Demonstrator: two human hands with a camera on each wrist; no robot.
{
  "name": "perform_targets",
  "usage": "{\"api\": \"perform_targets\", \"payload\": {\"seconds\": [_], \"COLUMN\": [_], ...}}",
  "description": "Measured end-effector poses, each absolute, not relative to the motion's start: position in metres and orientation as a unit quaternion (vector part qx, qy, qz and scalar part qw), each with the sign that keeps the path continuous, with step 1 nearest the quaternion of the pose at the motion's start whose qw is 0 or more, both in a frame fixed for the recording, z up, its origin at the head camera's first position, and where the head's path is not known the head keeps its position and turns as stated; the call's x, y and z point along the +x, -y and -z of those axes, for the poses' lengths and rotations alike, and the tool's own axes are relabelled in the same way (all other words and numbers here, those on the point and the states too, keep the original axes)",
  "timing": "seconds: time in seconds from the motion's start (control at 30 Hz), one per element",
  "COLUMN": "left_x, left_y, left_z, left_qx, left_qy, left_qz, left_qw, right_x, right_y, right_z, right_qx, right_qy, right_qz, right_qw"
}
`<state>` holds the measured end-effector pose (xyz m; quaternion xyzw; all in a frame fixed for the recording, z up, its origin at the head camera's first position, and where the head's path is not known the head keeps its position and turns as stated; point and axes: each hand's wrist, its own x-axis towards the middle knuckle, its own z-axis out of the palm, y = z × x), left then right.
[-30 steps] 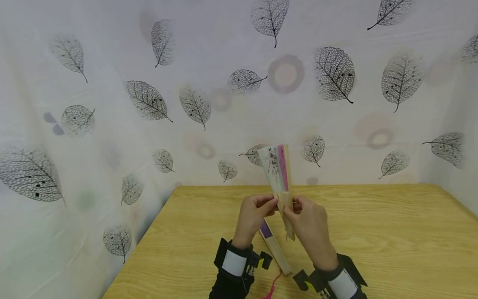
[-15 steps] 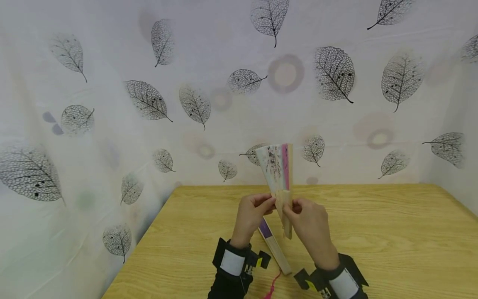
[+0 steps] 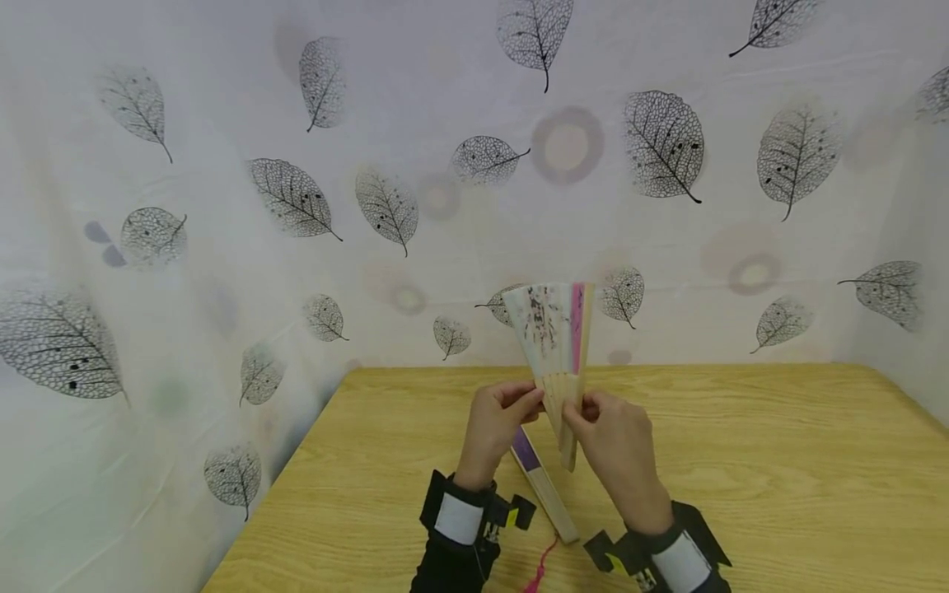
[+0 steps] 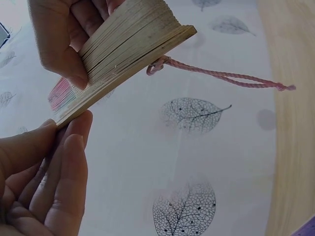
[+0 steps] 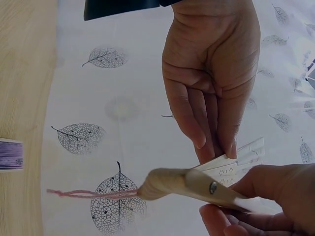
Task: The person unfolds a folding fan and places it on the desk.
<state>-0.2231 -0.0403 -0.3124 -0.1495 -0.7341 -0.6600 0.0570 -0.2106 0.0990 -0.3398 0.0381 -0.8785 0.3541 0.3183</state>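
Observation:
A folding fan (image 3: 547, 325) with pale wooden ribs, a flower-printed white leaf and a pink band stands upright between both hands, partly spread. My left hand (image 3: 495, 422) pinches its left edge rib between thumb and fingers. On the opposite side, my right hand (image 3: 614, 441) grips the stacked ribs near the lower part. From the fan's pivot end a pink cord (image 4: 221, 74) sticks out in the left wrist view; the right wrist view shows the metal rivet (image 5: 213, 187) there.
A second, folded fan (image 3: 547, 490) with a purple section lies on the wooden table (image 3: 356, 494) below the hands. Its pink tassel (image 3: 539, 572) trails toward the front edge. A leaf-printed white curtain (image 3: 445, 82) hangs behind and at the sides.
The held fan has spread wider: its pink band and right edge have shifted right, while the left hand has drawn slightly left. The folded fan on the table has stayed put.

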Motion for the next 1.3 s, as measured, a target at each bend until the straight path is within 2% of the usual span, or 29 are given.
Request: {"api": "perform_targets", "payload": {"seconds": [0.23,0.53,1.1,1.3], "left_x": [-0.226,-0.245,-0.243,-0.242], "left_y": [0.041,0.041,0.047,0.049], "left_z": [0.315,0.336,0.338,0.338], "left_qx": [-0.147,-0.15,-0.155,-0.157], "left_qy": [0.729,0.715,0.714,0.714], "left_qz": [0.665,0.68,0.68,0.679], "left_qw": [0.059,0.063,0.067,0.068], "right_x": [-0.213,-0.213,-0.209,-0.207], "right_y": [-0.1,-0.1,-0.098,-0.097], "right_z": [0.34,0.341,0.341,0.342], "right_qx": [0.051,0.055,0.055,0.049], "right_qy": [0.879,0.873,0.868,0.872], "right_qz": [-0.345,-0.341,-0.335,-0.342], "right_qw": [0.326,0.344,0.361,0.347]}}
